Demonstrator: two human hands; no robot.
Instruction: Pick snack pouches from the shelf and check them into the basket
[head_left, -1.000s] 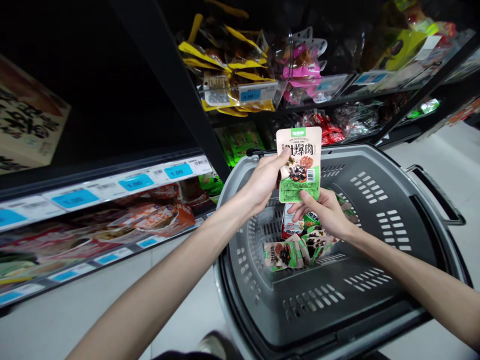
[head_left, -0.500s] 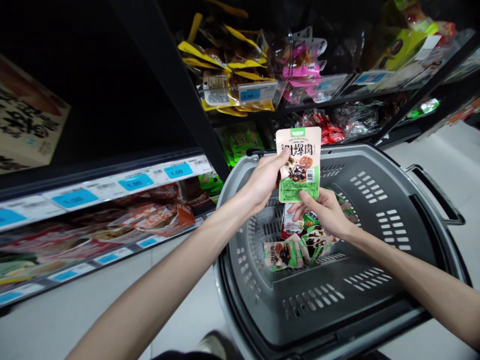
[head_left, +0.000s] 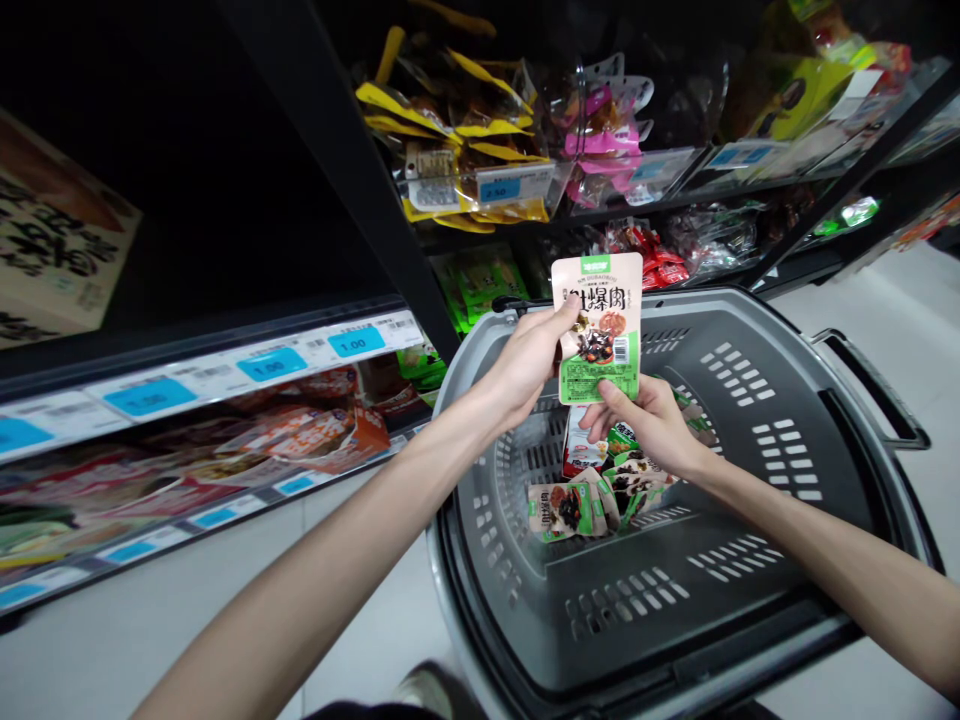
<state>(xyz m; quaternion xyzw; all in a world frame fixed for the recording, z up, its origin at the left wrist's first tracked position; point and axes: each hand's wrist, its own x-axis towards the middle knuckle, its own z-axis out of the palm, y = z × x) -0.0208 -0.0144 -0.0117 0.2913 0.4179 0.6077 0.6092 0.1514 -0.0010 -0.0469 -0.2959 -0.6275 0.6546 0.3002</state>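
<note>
Snack pouch (head_left: 598, 325): beige above, green below; barcode (head_left: 620, 350) at its 4 o'clock. Held upright, printed face toward camera, 3 o'clock from view centre.

In the basket (head_left: 750, 610), packets (head_left: 566, 508) lay mostly between nine and ten o'clock from its centre; a pouch (head_left: 600, 330) was at eleven, with shelved bagged snacks (head_left: 487, 115) beyond.
</note>
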